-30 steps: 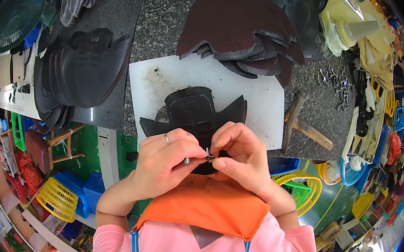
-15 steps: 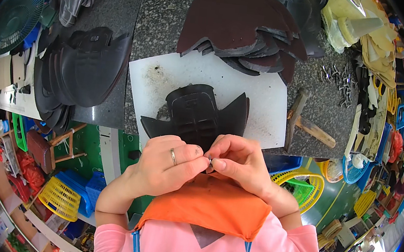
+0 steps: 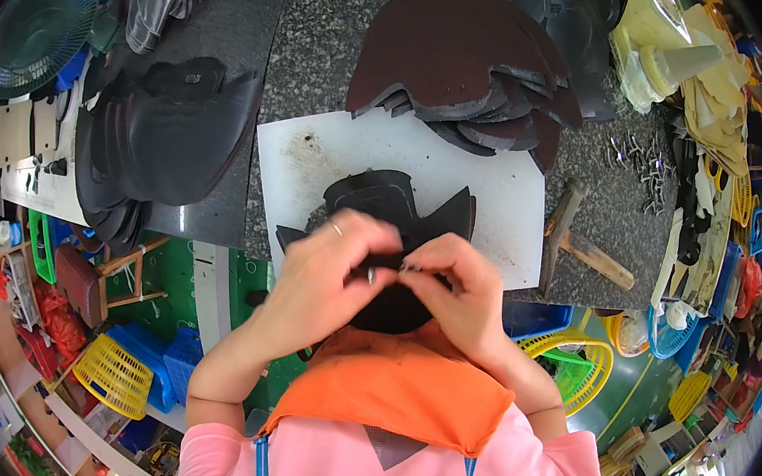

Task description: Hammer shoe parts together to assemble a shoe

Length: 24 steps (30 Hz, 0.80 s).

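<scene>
My left hand (image 3: 326,265), with a ring on one finger, is bent in a pinch and somewhat blurred. A small silvery metal piece (image 3: 371,275) shows at its fingertips. Close beside it, my right hand (image 3: 467,295) pinches another small metal piece (image 3: 409,269) between thumb and forefinger. Both hands are raised over the near part of a black moulded panel (image 3: 372,190) with pointed side wings. This panel lies on a white board (image 3: 507,205) at the table's near edge, its lower part hidden behind my hands.
A hammer (image 3: 591,254) lies right of the board, below scattered metal pieces (image 3: 638,164). Dark brown sheets (image 3: 450,48) are stacked behind the board. More black panels (image 3: 171,139) are piled to the left, near a green fan (image 3: 40,32). Baskets (image 3: 580,350) stand below the table's right side.
My left hand has lifted slightly and its fingers have opened away from the right hand's fingertips. Both hands now sit a little farther forward, showing metal pieces between them.
</scene>
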Each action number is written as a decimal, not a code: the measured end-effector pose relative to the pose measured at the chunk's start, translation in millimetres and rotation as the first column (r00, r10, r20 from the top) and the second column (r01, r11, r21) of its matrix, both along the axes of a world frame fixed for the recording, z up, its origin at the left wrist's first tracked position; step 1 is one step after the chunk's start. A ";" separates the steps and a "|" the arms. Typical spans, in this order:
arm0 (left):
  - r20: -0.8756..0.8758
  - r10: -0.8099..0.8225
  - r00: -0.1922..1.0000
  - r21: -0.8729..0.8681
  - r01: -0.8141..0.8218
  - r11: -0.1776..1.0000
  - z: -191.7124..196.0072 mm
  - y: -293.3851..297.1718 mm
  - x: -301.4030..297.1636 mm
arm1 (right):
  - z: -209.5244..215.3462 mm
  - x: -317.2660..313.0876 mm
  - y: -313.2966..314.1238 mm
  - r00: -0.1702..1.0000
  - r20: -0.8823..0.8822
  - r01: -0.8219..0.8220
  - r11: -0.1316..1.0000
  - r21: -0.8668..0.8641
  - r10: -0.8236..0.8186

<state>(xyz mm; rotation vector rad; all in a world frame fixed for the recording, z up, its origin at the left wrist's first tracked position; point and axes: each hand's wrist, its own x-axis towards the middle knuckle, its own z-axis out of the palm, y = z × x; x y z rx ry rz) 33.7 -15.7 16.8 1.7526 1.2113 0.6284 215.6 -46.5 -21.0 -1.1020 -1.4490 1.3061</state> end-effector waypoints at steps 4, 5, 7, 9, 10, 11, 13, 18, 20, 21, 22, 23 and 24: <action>-0.420 0.266 0.867 0.371 -0.104 0.923 -20.8 17.6 -13.7 | -5.5 2.6 2.7 0.994 -0.033 0.102 0.988 -0.117 -0.107; -0.480 0.207 0.852 0.365 -0.021 0.931 -22.0 18.4 -17.1 | 0.3 2.1 5.7 0.993 0.080 0.083 0.997 0.005 -0.083; -0.300 0.185 0.936 0.085 -0.167 0.982 -18.3 17.1 -15.1 | 3.7 1.8 6.2 0.984 0.155 0.087 0.995 0.044 -0.093; 0.137 0.312 0.940 -0.462 -0.218 0.860 -18.1 13.1 -18.9 | 3.6 3.5 5.5 0.986 0.103 0.126 0.990 0.060 -0.131; 0.141 0.308 0.941 -0.464 -0.212 0.860 -10.4 11.9 -16.8 | 4.4 4.5 3.3 0.984 0.054 0.166 0.984 0.068 -0.170; 0.314 0.376 0.872 -0.609 -0.119 0.784 3.2 12.5 -11.8 | 12.9 6.1 2.9 0.987 0.036 0.153 0.983 0.102 -0.157; 0.533 0.415 0.738 -0.709 0.121 0.695 8.4 9.2 -11.9 | 22.0 7.5 9.2 0.996 -0.027 0.094 0.978 0.186 -0.090; 0.666 0.420 0.616 -0.662 0.229 0.714 17.6 7.8 -7.8 | 33.2 10.4 16.7 0.997 -0.067 0.046 0.974 0.222 -0.032; 0.640 0.352 0.683 -0.627 0.198 0.754 15.6 7.5 -9.8 | 32.9 10.0 14.9 0.994 -0.105 0.051 0.977 0.207 -0.030; 0.639 0.350 0.685 -0.627 0.200 0.753 15.6 7.4 -9.4 | 32.9 9.7 14.3 0.989 -0.144 0.053 0.980 0.193 -0.025; 0.643 0.328 0.692 -0.604 0.195 0.773 15.4 6.9 -8.6 | 32.9 9.4 14.3 0.989 -0.144 0.055 0.980 0.191 -0.028; 0.646 0.305 0.700 -0.580 0.190 0.792 15.5 6.5 -7.9 | 33.4 9.1 14.8 0.989 -0.144 0.054 0.979 0.195 -0.026; 0.646 0.304 0.701 -0.581 0.192 0.791 15.8 6.1 -7.4 | 34.1 9.3 15.2 0.989 -0.145 0.053 0.979 0.199 -0.024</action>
